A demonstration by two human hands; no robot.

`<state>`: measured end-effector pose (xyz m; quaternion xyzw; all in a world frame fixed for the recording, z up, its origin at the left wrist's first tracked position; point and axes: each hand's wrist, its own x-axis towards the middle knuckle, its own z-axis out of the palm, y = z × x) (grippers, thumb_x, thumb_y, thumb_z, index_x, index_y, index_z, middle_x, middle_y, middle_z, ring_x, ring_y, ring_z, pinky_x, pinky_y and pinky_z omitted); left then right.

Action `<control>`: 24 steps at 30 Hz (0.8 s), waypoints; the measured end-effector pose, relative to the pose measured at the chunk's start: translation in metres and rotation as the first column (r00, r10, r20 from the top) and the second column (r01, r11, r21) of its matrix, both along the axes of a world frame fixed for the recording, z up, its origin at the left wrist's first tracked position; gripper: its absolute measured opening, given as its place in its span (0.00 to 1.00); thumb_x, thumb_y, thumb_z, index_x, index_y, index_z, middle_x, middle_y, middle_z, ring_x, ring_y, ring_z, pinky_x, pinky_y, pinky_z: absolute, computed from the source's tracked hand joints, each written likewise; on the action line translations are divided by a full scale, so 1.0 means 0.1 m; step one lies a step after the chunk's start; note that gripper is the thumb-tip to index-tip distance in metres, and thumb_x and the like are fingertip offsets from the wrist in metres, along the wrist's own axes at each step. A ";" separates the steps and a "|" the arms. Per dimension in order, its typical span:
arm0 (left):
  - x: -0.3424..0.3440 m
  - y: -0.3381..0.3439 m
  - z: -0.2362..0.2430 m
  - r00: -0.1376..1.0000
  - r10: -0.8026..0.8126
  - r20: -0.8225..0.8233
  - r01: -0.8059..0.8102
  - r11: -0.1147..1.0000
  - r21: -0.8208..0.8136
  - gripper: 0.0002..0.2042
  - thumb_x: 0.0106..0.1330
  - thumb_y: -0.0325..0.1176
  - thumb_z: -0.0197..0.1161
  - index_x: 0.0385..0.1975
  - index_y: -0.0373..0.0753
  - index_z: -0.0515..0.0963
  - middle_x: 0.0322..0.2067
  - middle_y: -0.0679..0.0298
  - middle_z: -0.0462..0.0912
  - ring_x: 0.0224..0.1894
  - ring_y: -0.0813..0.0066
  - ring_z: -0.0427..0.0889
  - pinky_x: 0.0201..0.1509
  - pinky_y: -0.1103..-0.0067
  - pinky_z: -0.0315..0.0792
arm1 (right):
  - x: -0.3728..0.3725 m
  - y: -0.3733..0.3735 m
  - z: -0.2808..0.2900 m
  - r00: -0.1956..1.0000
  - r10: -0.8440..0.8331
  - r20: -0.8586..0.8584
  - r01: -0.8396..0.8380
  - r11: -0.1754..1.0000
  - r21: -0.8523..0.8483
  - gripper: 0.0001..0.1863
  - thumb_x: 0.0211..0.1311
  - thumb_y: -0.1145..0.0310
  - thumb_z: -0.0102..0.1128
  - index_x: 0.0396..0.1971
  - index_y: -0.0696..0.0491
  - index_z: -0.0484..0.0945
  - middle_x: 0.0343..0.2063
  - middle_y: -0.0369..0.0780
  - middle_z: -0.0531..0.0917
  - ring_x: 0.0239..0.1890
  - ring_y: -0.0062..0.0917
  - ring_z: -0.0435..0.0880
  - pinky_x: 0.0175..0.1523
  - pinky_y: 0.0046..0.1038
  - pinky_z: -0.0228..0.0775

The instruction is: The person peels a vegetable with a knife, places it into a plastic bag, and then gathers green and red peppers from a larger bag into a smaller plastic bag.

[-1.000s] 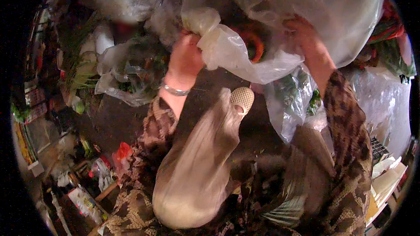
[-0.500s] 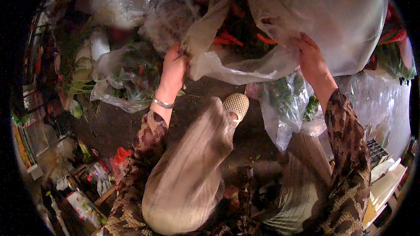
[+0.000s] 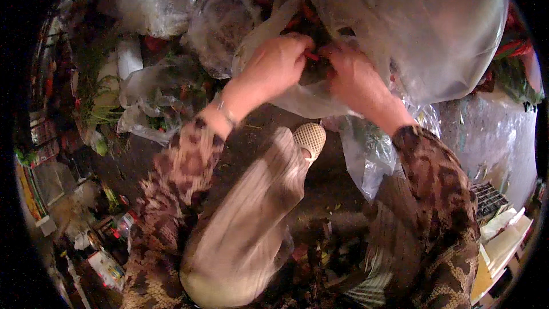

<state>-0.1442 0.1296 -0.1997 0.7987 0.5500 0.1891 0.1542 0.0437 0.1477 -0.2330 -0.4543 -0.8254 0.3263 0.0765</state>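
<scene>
Both my hands are close together inside the mouth of a large translucent plastic bag (image 3: 429, 28). My left hand (image 3: 271, 66) has its fingers curled beside a red chilli (image 3: 310, 55); whether it grips the chilli or something else I cannot make out. My right hand (image 3: 357, 80) is bent just right of it, fingertips closed among the bag's dark contents, what they hold hidden. More red pieces show dimly between the bag's folds above my fingers.
Plastic bags (image 3: 157, 6) and leafy greens (image 3: 94, 111) lie to the left. A bag of greens (image 3: 366, 154) sits below the big bag. My legs and a beige perforated shoe (image 3: 311, 136) are below. A dark crate (image 3: 489, 197) and pale boards (image 3: 509, 232) stand right.
My hands were spread apart on the bag's rim; they have moved inward and up, meeting in its opening, where less of the red contents now shows.
</scene>
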 end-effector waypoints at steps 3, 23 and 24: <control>-0.13 0.26 -0.65 0.921 -0.162 -0.354 0.082 0.970 -0.231 0.11 0.58 0.27 0.56 0.40 0.38 0.77 0.41 0.49 0.78 0.42 0.52 0.81 0.42 0.63 0.75 | 0.31 0.16 -0.60 0.986 -0.139 0.087 0.082 0.877 0.473 0.21 0.51 0.73 0.57 0.48 0.52 0.75 0.51 0.44 0.74 0.58 0.40 0.68 0.58 0.43 0.60; -0.10 -0.15 -0.45 0.807 -0.210 -0.552 0.129 0.975 -0.183 0.24 0.53 0.37 0.63 0.53 0.45 0.73 0.37 0.53 0.80 0.41 0.52 0.79 0.45 0.61 0.72 | 0.40 0.16 -0.84 0.957 -0.045 0.287 -0.064 0.931 0.360 0.20 0.56 0.70 0.53 0.51 0.46 0.75 0.37 0.44 0.83 0.40 0.41 0.82 0.47 0.41 0.71; -0.07 -0.15 -0.41 0.769 -0.219 -0.600 0.118 0.972 -0.204 0.25 0.51 0.36 0.64 0.53 0.46 0.73 0.36 0.54 0.80 0.40 0.52 0.80 0.45 0.62 0.72 | 0.36 0.16 -0.82 0.954 -0.025 0.299 -0.096 0.918 0.384 0.20 0.55 0.70 0.53 0.50 0.46 0.75 0.37 0.44 0.83 0.40 0.41 0.82 0.47 0.41 0.71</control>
